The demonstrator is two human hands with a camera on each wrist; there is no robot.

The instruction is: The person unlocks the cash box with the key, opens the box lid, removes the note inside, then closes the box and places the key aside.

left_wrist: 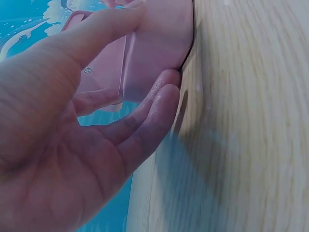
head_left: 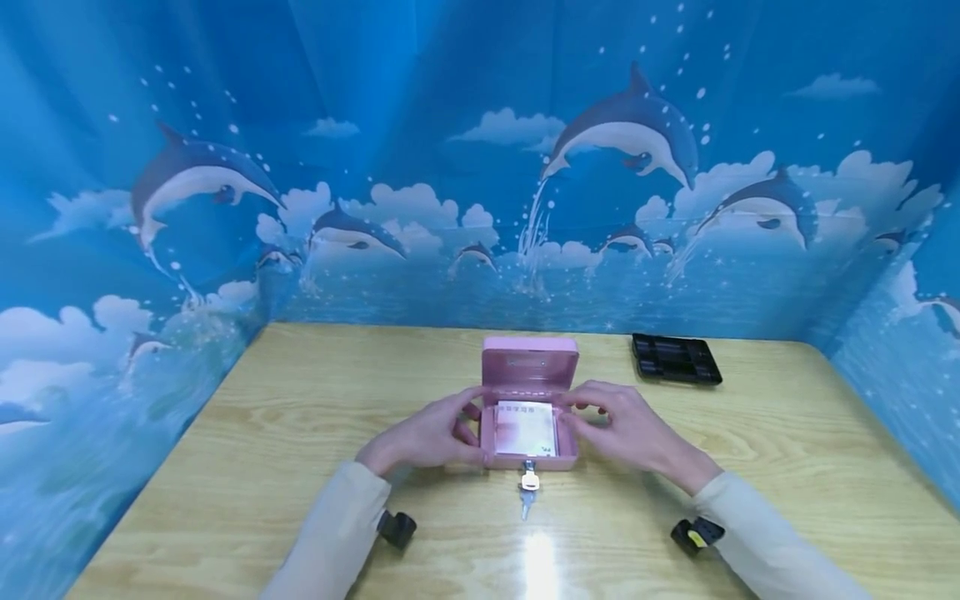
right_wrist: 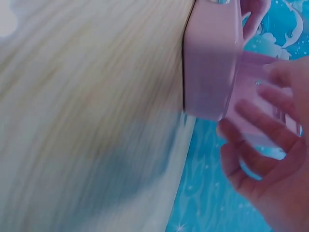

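A small pink cash box (head_left: 566,460) stands on the wooden table with its lid (head_left: 532,375) raised. Inside lies a white paper pad or stack (head_left: 527,432) with printed characters. From the front lock a key (head_left: 530,481) sticks out, and a second key (head_left: 527,504) hangs below. My left hand (head_left: 435,429) is at the box's left side; in the left wrist view its thumb and fingers touch the pink wall. On the other side, my right hand (head_left: 618,423) has its fingers spread loosely by the right rim, holding nothing. Whether its fingertips touch the box is unclear.
A black compartment tray (head_left: 677,360) lies near the back right of the wooden table (head_left: 300,400). Behind and beside the table hangs a blue curtain (head_left: 465,67) printed with dolphins.
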